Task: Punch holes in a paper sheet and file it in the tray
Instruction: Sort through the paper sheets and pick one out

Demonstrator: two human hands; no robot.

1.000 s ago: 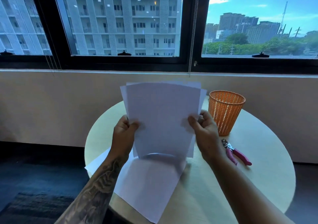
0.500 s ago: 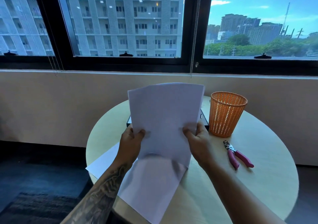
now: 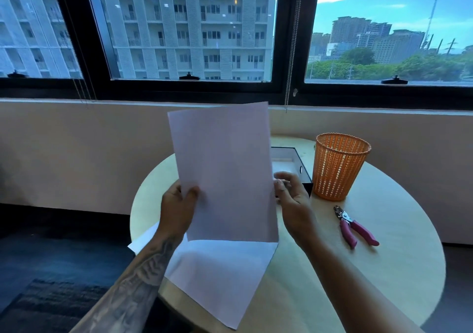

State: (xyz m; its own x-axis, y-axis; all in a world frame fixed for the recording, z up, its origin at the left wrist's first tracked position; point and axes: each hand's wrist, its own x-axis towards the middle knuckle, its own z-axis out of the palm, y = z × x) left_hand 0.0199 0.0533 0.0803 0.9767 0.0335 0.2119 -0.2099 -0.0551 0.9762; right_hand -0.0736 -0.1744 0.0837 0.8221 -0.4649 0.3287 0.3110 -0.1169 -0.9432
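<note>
Spare paper (image 3: 220, 276) lies nearest on the table (image 3: 384, 268). Above it the left hand (image 3: 179, 209) pinches the sheet (image 3: 225, 168) low on its left edge, long side upright. The right hand (image 3: 294, 199) hangs loose and empty just beside the sheet. The hole punch (image 3: 354, 226) lies to the right, nearer that hand, and the tray (image 3: 294, 158) sits beyond, half hidden.

**What sits on my table**

My pale round table (image 3: 384, 281) carries a black tray (image 3: 302, 165) at its far edge; an orange mesh basket (image 3: 339, 168) just right of it; a pink-handled hole punch (image 3: 354, 226) near the right edge; white sheets (image 3: 220, 276) overhanging the near-left edge.
</note>
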